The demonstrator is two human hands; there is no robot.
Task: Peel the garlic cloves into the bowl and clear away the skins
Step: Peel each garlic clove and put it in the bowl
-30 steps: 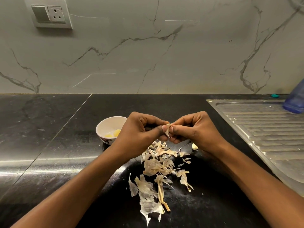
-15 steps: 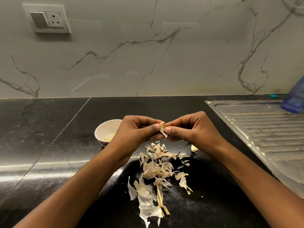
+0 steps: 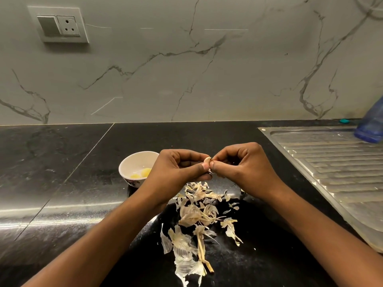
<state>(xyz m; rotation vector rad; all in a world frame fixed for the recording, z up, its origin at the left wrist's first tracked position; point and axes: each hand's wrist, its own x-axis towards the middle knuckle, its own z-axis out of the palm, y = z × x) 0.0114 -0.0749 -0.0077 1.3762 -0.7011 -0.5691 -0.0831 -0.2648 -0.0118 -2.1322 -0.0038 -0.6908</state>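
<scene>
Across the dark surface, a loose heap of skins lies in the middle. The bowl sits just to its left, holding a couple of peeled yellow cloves. The left hand and right hand meet above the heap, fingers curled, both pinching one clove between thumb and fingertips. To peel well, I judge the left should steady the clove while the right nips the papery edge and pulls lengthwise, dropping scraps on the heap, not the bowl.
</scene>
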